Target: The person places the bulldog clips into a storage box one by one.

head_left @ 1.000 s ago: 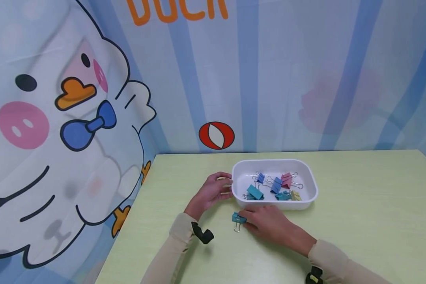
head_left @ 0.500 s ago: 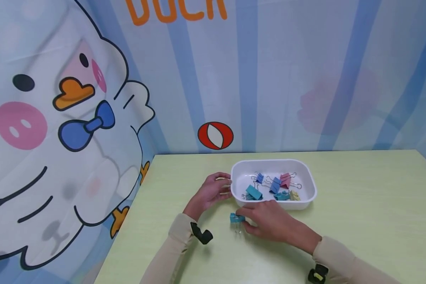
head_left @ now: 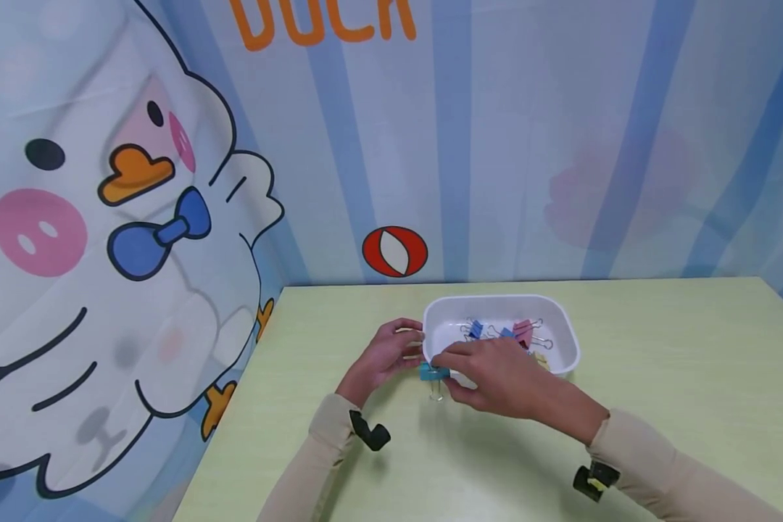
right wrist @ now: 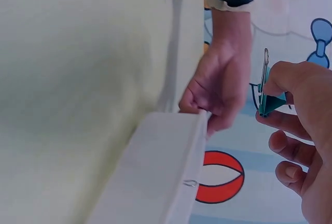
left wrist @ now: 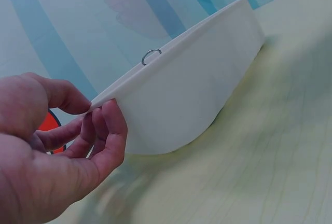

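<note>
My right hand [head_left: 505, 373] pinches a teal binder clip [head_left: 434, 373] between thumb and index finger, one wire handle hanging down. The clip is raised off the table at the near left edge of a white plastic tray [head_left: 566, 362]. In the right wrist view the binder clip [right wrist: 268, 97] shows side-on, with the other fingers loosely bent below it. My left hand [head_left: 389, 351] holds the tray's left end; in the left wrist view its thumb and fingertips pinch the rim [left wrist: 122, 88]. Blue binder clips [head_left: 475, 328] and a pink one [head_left: 523, 332] lie in the tray; my right hand hides others.
The tray stands on a pale yellow-green table [head_left: 659, 377]. Behind it hangs a blue striped backdrop [head_left: 509, 145] with a cartoon duck [head_left: 170, 290] at the left. A wire loop [left wrist: 151, 55] pokes above the tray rim in the left wrist view.
My right hand has risen from the table with the teal binder clip and moved forward over the tray's near edge. The left hand stays at the tray's left end.
</note>
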A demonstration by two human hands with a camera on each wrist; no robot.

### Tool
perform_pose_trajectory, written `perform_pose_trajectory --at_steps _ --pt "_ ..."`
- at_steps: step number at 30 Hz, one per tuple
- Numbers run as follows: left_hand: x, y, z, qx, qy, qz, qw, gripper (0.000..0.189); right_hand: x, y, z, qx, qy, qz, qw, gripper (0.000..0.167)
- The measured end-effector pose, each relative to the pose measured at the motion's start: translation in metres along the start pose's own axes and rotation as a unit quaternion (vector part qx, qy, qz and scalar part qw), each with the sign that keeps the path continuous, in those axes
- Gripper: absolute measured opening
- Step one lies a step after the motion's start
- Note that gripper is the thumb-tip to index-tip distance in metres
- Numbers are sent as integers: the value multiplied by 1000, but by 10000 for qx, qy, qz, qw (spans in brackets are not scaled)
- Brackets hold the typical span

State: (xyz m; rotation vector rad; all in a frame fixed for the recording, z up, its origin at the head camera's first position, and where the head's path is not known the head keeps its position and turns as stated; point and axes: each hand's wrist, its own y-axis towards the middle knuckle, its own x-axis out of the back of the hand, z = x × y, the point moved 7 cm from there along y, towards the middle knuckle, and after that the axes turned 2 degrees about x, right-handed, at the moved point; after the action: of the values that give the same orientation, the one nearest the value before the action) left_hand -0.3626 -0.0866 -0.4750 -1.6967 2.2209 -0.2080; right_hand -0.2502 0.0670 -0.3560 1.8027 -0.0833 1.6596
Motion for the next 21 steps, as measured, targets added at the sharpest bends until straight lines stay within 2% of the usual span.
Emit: perform_pose_trajectory --at_steps 6,13,21 --pt "0 4 2 25 -94 11 10000 33 26 6 -15 -117 -193 -273 9994 34" --pt "0 5 4 80 -94 -13 9999 35 51 4 -48 -709 -334 -316 9964 42" --pt "-1 5 2 69 -35 -64 9999 34 68 -10 -84 -1341 -177 -194 9906 39"
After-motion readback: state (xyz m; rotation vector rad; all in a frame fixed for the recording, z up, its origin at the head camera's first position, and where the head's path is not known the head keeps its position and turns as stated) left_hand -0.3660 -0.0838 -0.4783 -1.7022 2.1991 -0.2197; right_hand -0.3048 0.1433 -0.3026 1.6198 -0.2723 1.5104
